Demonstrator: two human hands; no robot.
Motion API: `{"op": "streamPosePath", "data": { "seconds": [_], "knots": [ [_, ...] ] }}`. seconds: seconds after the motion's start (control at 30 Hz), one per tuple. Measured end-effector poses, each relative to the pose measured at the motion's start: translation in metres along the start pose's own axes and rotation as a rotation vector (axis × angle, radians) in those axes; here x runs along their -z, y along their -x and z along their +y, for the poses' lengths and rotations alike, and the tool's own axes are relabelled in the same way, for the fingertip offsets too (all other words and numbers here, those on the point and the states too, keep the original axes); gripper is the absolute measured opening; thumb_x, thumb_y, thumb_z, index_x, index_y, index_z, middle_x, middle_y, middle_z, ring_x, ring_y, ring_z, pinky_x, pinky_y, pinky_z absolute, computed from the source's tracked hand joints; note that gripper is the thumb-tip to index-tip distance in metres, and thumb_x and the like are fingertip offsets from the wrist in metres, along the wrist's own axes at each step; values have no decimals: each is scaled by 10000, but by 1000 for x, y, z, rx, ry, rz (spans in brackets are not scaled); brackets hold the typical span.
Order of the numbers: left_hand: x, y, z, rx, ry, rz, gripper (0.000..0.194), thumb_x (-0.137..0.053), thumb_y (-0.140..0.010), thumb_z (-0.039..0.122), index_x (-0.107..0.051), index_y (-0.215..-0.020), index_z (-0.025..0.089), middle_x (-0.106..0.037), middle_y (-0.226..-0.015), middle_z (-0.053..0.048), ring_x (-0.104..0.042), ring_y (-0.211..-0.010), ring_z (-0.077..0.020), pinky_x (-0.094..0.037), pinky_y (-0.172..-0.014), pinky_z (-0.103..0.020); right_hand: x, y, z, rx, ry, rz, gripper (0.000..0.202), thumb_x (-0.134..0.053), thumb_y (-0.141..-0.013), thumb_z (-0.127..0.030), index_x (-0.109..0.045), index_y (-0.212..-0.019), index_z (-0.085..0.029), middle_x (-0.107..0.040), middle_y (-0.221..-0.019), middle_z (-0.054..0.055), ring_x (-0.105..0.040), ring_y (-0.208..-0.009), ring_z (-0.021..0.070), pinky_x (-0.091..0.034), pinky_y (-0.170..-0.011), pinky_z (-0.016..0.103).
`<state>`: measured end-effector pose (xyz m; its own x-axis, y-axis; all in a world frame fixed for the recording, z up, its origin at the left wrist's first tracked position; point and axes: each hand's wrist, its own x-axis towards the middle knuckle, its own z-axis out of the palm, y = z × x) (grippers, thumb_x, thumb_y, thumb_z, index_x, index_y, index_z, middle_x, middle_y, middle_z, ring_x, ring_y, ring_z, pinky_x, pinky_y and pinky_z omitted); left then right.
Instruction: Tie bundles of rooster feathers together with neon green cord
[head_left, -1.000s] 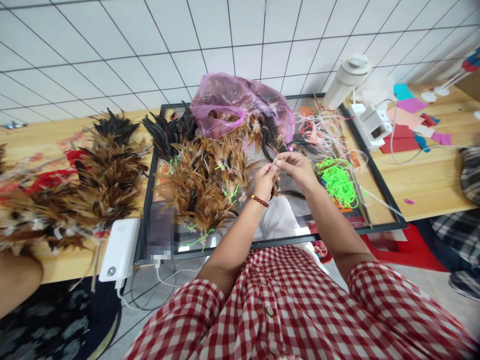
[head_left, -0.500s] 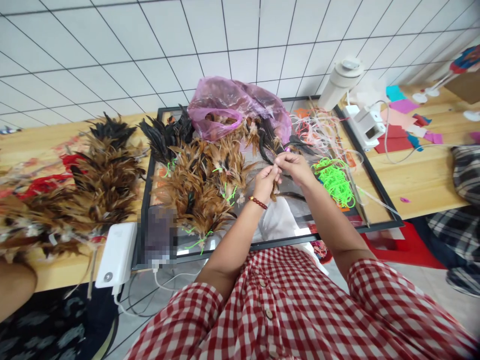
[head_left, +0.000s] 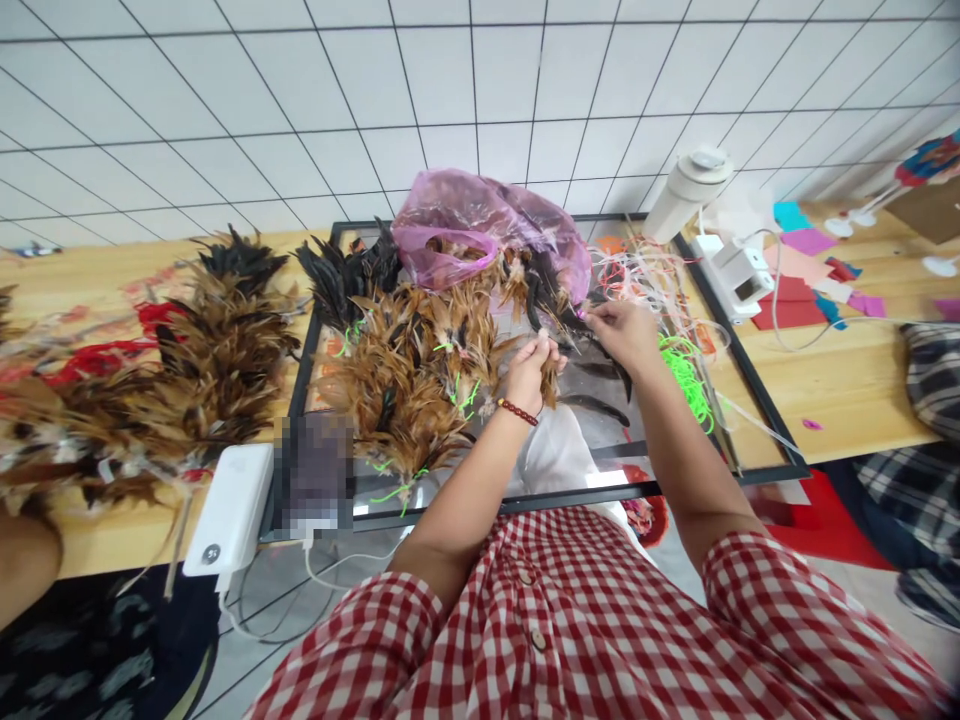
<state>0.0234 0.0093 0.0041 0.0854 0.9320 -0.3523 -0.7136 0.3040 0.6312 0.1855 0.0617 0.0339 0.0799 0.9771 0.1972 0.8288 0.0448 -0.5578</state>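
Apart now, the hands no longer meet as they did a moment ago: the right hand [head_left: 630, 335] has moved off to the right, while the left hand [head_left: 527, 372] stays near the middle of the frame [head_left: 300, 385]. The left has its thumb and fingers closed on a brown tuft [head_left: 551, 385], which hangs beneath them over the glass. The right's fingertips are drawn together at a shiny purple bit [head_left: 580, 315]; whether they grip it, one cannot tell. Just beyond, the pink bag [head_left: 517, 205] lies open with feathers in its mouth. A brown pile [head_left: 405, 370] spreads left of the left hand, with green ties on it. Dark feathers [head_left: 596, 405] lie between the forearms. Green cord [head_left: 686, 385] sits right of the right forearm, partly hidden by it, and pale strips [head_left: 637, 275] lie beyond on the counter [head_left: 847, 370] side.
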Motion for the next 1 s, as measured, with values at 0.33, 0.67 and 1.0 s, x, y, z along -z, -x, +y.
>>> {"op": "streamPosePath", "data": {
  "seconds": [0.33,0.67,1.0],
  "knots": [
    [1,-5,-2,-39,114,127,197,-869,-758,241,-699,-769,142,-729,-731,14,-657,-674,-82,-504,-777,-238,-23,51,-38,27,-604,-217,328,-695,-735,-529,-674,-636,-218,-655,-632,11,-529,-595,151,-418,-623,299],
    [1,0,-1,-41,43,31,256,-847,-791,286,-657,-693,145,-704,-744,-7,-665,-727,-102,-509,-831,-260,-22,47,-18,-27,-657,-321,384,-831,-684,-547,-731,-672,-176,-695,-648,11,-559,-596,129,-446,-631,281],
    [0,5,-6,-68,-204,-165,381,-874,-762,452,-637,-667,169,-528,-547,56,-574,-580,-71,-471,-660,-209,-4,32,-14,-52,-1036,-502,480,-903,-686,-570,-817,-970,-194,-747,-760,30,-683,-632,155,-573,-599,308]
  ]
}}
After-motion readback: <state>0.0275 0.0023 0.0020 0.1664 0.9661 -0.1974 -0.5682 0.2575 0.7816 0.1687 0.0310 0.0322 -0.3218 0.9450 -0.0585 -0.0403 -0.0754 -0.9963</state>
